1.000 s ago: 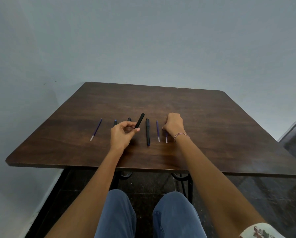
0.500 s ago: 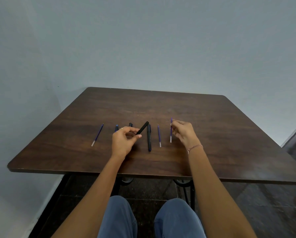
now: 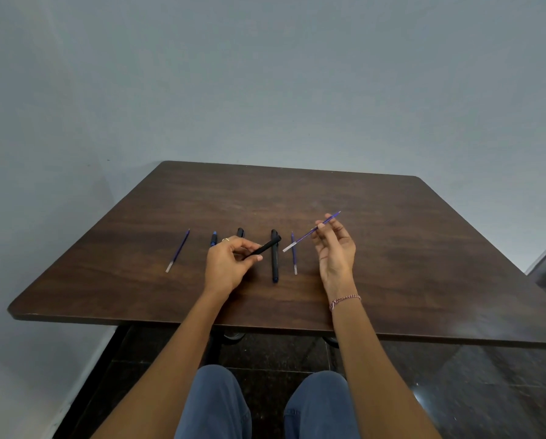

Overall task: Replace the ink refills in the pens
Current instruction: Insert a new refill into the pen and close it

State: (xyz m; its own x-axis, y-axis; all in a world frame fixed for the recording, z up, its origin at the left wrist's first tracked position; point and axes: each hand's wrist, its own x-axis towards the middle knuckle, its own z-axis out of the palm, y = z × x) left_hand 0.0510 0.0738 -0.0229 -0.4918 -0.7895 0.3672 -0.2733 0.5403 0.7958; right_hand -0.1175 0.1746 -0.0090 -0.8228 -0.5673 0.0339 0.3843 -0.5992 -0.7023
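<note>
My left hand [image 3: 228, 264] grips a black pen barrel [image 3: 266, 246] that points up and to the right above the table. My right hand [image 3: 335, 248] pinches a thin blue refill [image 3: 306, 235], lifted off the table; its pale end points toward the barrel's open end, a short gap apart. A whole black pen [image 3: 274, 255] lies between the hands. Just right of it lies another blue refill [image 3: 293, 253]. A third refill [image 3: 178, 251] lies at the far left. A blue-tipped pen piece [image 3: 214, 238] and a black piece [image 3: 240, 232] lie behind my left hand, partly hidden.
Everything lies on a dark wooden table [image 3: 423, 248] set against a pale blue-grey wall. Its near edge runs just above my knees [image 3: 265, 403]. A dark tiled floor shows below and at the right.
My right hand has picked a refill up off the table and turned it slanted toward the barrel. My left hand has kept the black barrel in about the same place.
</note>
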